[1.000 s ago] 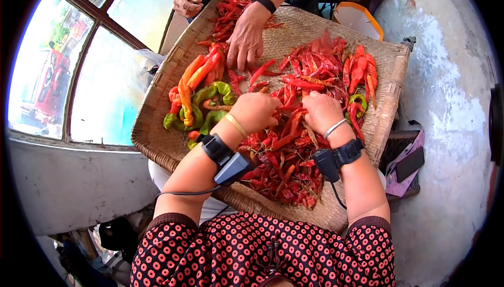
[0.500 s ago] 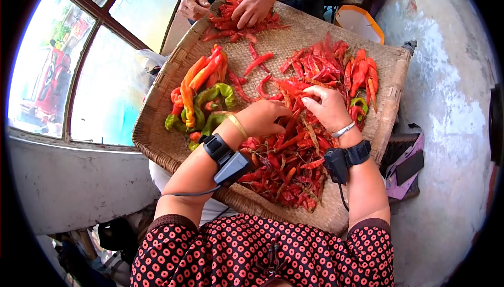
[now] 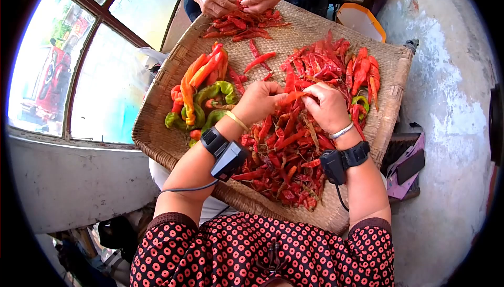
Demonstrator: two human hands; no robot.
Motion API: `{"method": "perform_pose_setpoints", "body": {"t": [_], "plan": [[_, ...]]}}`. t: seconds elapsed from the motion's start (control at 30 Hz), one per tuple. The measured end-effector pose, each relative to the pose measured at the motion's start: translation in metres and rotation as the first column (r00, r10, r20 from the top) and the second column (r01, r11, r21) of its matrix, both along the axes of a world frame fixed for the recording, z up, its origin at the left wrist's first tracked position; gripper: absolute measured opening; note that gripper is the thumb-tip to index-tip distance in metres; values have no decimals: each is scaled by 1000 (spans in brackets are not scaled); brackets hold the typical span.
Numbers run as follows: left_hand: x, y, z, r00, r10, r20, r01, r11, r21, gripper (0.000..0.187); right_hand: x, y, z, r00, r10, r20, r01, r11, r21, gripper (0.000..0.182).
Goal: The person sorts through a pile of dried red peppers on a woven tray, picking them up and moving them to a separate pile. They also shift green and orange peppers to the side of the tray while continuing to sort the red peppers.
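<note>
1. Head view: The left hand (image 3: 258, 103) has moved up to meet the right hand (image 3: 326, 109), and a single red-orange pepper (image 3: 293, 97) now stretches between them. The change appears to turn handling by one hand into work by two, with the pepper steadied from both ends.

2. Head view: The fingers of the left hand are curled closed, pinching the near-left end of the pepper. Thumb and fingers of the right hand are closed on its other end. Neither hand is released; whether the grip is tight or light cannot be told.

3. Head view: The pepper lies roughly crosswise, raised between the two sets of fingertips, above the far part of a heap (image 3: 286, 169) of dark red peppers. A red pile (image 3: 317, 62) spreads beyond the right hand, while green peppers (image 3: 216, 94) and orange peppers (image 3: 195, 79) sit beyond the left wrist, toward the window (image 3: 89, 71). All rest in a woven basket (image 3: 389, 109).

4. Head view: Across the basket, a co-worker's hands (image 3: 214, 1) have drawn together over a separate batch (image 3: 245, 25) of red peppers at the far corner. Their fingers are bent over the batch; what exactly they grasp cannot be told. Loose peppers (image 3: 259, 61) lie between that batch and the left hand.
</note>
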State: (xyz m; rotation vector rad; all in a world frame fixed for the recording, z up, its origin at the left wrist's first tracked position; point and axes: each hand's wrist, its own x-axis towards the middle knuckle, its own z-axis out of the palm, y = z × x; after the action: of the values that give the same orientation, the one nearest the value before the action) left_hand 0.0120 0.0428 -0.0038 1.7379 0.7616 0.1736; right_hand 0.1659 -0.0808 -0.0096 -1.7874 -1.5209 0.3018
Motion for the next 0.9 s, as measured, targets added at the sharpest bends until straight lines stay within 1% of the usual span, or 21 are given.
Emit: {"method": "perform_pose_setpoints", "body": {"t": [0.1, 0.13, 0.17, 0.2, 0.23, 0.27, 0.3, 0.37, 0.4, 0.43, 0.53, 0.57, 0.6, 0.63, 0.7, 0.73, 0.77, 0.8, 0.83, 0.87, 0.9], "plan": [[-3, 9, 2, 998, -30, -50, 28, 999, -42, 18, 4, 2, 1, 985, -144, -91, 155, 980, 126, 12], [-4, 13, 5, 990, -88, -112, 77, 992, -95, 18, 6, 2, 1, 975, -152, -162, 167, 983, 83, 14], [-4, 11, 4, 990, -86, -112, 75, 993, -96, 18, 7, 1, 2, 959, -162, -231, 176, 984, 39, 15], [-4, 8, 2, 992, -128, -17, 128, 992, -14, 21, 6, 0, 5, 960, -161, -231, 174, 984, 39, 15], [-4, 5, 1, 981, -177, 74, 172, 982, 73, 26, 4, -1, 9, 953, -148, -264, 159, 987, 20, 15], [-3, 2, 2, 979, -193, 57, 185, 975, 126, 34, 3, -1, 11, 945, -136, -296, 143, 990, 2, 16], [-2, 0, 3, 979, -194, 56, 186, 975, 124, 34, 2, -1, 12, 945, -137, -297, 143, 990, 0, 16], [-1, -4, 4, 971, -199, 132, 188, 978, 89, 31, -2, -1, 12, 990, 50, -130, -42, 997, 70, 16], [5, -12, 1, 923, -127, 362, 151, 988, -40, 24, -6, -1, 11, 985, 93, -145, -86, 995, 58, 15], [4, -12, 2, 924, -127, 362, 151, 988, -41, 24, -8, -1, 9, 983, 130, -129, -131, 991, 3, 16], [1, -6, 5, 949, -90, 302, 127, 986, -105, 13, -7, -1, 10, 969, 215, -123, -216, 976, 8, 17], [0, 1, 4, 957, -58, 284, 98, 987, -127, 11, -5, 0, 14, 974, 137, -182, -131, 990, 46, 17], [-2, 2, 22, 971, 53, 234, -16, 987, -157, 11, -3, 0, 17, 968, 61, -243, -44, 996, 78, 18], [-3, 14, 20, 971, 156, 182, -122, 975, -186, 17, 3, 1, 11, 975, -8, -223, 27, 996, 82, 18], [-5, 29, 6, 808, 448, 382, -322, 879, -352, 27, 14, 1, 2, 996, -57, 73, 45, 988, 151, 15], [-7, 32, 1, 808, 448, 383, -322, 880, -350, 27, 15, -1, 1, 995, -54, 89, 55, 998, -4, 16], [-8, 36, -3, 768, 547, 333, -386, 810, -440, 30, 15, 0, -4, 994, -54, 90, 55, 998, -3, 16], [-8, 36, -3, 721, 637, 273, -444, 727, -523, 34, 13, 1, -11, 973, -6, 229, 3, 1000, 11, 16], [-7, 34, -3, 722, 636, 273, -444, 728, -523, 34, 12, 1, -15, 930, 40, 365, -49, 999, 16, 17], [-5, 28, -5, 795, 551, 252, -384, 780, -493, 33, 10, -2, -18, 923, 57, 379, -30, 997, -78, 19], [-3, 22, -5, 858, 460, 228, -319, 826, -465, 33, 9, -2, -18, 924, 57, 379, -30, 996, -78, 19]]}}
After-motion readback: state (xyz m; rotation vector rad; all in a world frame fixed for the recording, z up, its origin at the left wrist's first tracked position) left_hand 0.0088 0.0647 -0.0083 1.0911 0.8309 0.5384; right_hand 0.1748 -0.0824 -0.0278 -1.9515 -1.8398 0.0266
